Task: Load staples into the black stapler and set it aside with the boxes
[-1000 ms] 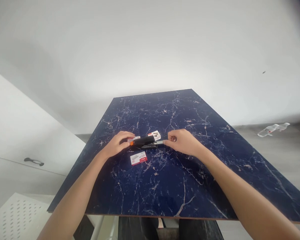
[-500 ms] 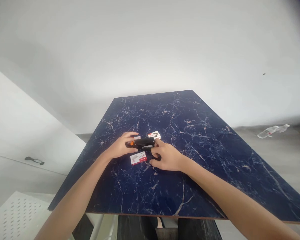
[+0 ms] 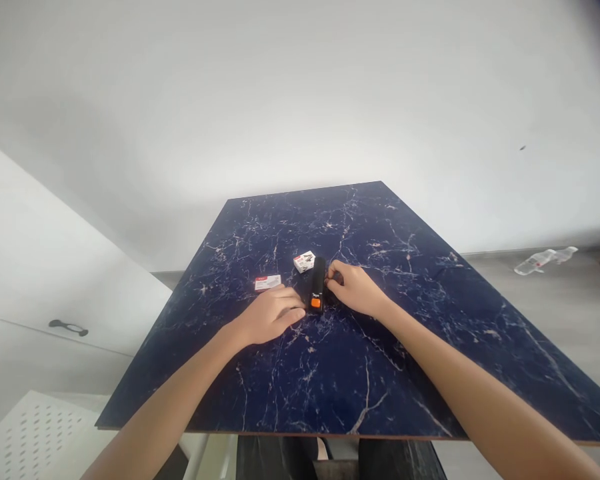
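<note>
A black stapler [image 3: 318, 275] with an orange button stands between my hands, pointing away from me on the dark blue table. My left hand [image 3: 267, 313] lies to its left, fingers stretched out and tips close to its near end; I cannot tell whether they touch it. On the other side my right hand [image 3: 353, 285] is curled, thumb and fingers drawn together around something dark that I cannot make out. A small white and red box [image 3: 305, 262] is just left of the stapler's far end. Past my left fingers lies a flat red and white staple box [image 3: 267, 283].
The blue marbled table [image 3: 300, 227] reaches toward a pale wall [image 3: 300, 100]. On the floor at right lies a clear plastic bottle [image 3: 543, 260]. At left are a white cabinet with a dark handle [image 3: 69, 327] and a perforated white surface [image 3: 30, 433].
The stapler has turned from lying crosswise between both hands to pointing away from me. My left hand has moved right and nearer, covering where a red and white box lay; my right hand moved right.
</note>
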Demonstrator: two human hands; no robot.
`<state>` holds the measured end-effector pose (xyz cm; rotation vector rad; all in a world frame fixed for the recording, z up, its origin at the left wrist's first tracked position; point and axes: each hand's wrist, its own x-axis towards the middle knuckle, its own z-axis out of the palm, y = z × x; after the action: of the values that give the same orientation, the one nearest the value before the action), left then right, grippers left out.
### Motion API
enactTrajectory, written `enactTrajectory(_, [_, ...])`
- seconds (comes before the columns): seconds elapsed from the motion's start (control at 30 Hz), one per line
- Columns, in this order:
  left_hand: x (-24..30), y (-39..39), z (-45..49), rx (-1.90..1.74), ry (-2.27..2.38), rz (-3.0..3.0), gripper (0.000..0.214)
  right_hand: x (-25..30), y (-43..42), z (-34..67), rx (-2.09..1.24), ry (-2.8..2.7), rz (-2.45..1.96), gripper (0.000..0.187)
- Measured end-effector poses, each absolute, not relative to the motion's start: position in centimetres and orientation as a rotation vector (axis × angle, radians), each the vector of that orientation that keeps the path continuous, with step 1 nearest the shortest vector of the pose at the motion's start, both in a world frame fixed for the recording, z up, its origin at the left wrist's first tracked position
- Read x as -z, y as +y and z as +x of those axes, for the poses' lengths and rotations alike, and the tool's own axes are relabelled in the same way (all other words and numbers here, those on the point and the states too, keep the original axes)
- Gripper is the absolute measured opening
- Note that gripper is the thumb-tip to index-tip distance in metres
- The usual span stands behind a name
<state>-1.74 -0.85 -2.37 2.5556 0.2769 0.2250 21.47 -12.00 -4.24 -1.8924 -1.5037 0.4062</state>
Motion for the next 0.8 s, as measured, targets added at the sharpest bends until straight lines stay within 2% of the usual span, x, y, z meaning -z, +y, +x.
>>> enactTrajectory(0.07, [1.4,0.0,-2.9,-0.164,0.258,2.554,0.033,4.2,-12.1,21.9,-0.425,-1.468,-1.905,0.007])
enactTrajectory(0.23, [0.4,2.1,-4.7,0.052,0.286,2.53,0.047,3.5,-12.2,21.4,-0.544,-1.374,-1.872,0.016])
enactTrajectory(0.33, [2.1,0.8,-3.5,-0.139,0.448,2.569,0.043,3.6,-12.1,20.6,-0.586,-1.343,-1.795,0.023])
enactTrajectory(0.43, [3.9,-1.3,-1.8,-0.456,0.645,2.557,0.036,3.9,-11.9,19.9,-0.593,-1.365,-1.693,0.021])
enactTrajectory(0.63, [3.3,-2.4,-1.6,-0.32,0.474,2.365,0.051,4.2,-12.0,19.3,-0.71,-1.395,-1.645,0.021])
enactTrajectory(0.8, [3.0,0.5,-2.9,-0.508,0.542,2.606,0.034,3.7,-12.2,19.1,-0.742,-1.383,-1.652,0.021])
